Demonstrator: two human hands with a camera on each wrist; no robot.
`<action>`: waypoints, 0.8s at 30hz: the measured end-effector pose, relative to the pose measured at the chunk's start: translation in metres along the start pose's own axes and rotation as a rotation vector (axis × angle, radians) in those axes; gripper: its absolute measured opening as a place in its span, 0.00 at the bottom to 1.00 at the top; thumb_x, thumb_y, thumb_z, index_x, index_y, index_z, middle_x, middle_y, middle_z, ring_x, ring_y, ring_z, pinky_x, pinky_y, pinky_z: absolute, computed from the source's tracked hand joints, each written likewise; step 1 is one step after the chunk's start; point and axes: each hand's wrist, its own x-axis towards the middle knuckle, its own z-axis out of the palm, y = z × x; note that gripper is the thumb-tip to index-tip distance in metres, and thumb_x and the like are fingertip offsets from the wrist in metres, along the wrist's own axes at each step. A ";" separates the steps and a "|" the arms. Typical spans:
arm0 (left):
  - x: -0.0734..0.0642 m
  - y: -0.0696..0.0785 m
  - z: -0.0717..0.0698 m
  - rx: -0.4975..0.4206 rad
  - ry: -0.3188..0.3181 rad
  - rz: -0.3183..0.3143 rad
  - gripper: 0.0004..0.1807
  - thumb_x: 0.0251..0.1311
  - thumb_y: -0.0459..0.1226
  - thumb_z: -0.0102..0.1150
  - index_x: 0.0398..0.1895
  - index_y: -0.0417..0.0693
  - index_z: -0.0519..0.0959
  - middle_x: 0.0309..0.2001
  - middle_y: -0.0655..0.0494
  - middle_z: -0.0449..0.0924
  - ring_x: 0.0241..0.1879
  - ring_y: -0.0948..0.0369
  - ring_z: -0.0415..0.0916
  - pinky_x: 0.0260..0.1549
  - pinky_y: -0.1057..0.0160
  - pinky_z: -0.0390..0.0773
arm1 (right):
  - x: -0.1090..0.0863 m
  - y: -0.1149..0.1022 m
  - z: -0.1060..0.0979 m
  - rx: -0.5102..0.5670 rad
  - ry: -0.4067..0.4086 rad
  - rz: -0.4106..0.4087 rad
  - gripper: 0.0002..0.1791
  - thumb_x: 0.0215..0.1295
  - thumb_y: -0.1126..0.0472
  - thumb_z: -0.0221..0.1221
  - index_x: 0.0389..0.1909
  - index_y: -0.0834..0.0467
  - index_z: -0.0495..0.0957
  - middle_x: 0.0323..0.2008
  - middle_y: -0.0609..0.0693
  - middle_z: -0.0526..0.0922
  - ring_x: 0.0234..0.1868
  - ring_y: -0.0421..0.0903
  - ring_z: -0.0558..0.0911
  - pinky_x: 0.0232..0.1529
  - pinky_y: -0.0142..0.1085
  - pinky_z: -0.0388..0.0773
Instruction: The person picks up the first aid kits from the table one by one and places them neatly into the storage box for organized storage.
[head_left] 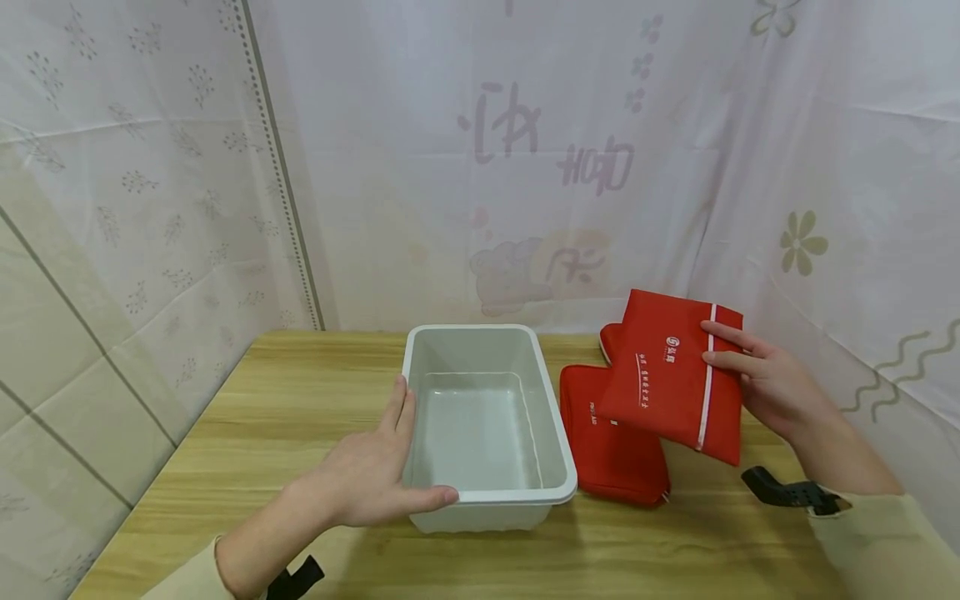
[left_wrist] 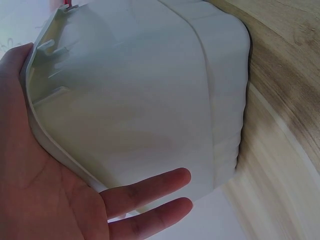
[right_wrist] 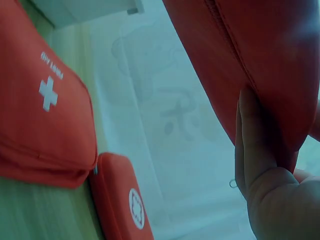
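My left hand [head_left: 367,475] rests at the near left corner of a white plastic bin [head_left: 480,433], its fingers fairly straight along the outer side and the thumb over the front rim. In the left wrist view two fingertips [left_wrist: 182,176] lie against the bin's outer wall. A flat red pouch [head_left: 671,383] with white lettering and a pale strip is pinched at its right side by my right hand [head_left: 780,387]. Beneath the raised pouch lies a red first aid bag [head_left: 618,467], right beside the bin and partly covered in the head view.
Behind the bag stands a red case [right_wrist: 122,197] with a round white emblem, mostly hidden by the pouch in the head view. Everything stands on a wood-grain table [head_left: 315,392]. Patterned white curtains [head_left: 390,167] hang behind it and at both sides.
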 end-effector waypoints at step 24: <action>-0.002 0.001 -0.002 -0.014 -0.009 -0.009 0.81 0.55 0.83 0.59 0.90 0.37 0.34 0.91 0.41 0.27 0.30 0.60 0.82 0.46 0.50 0.87 | 0.022 -0.038 0.093 -0.040 -0.103 0.006 0.37 0.84 0.59 0.59 0.86 0.40 0.57 0.69 0.43 0.65 0.62 0.43 0.79 0.52 0.40 0.90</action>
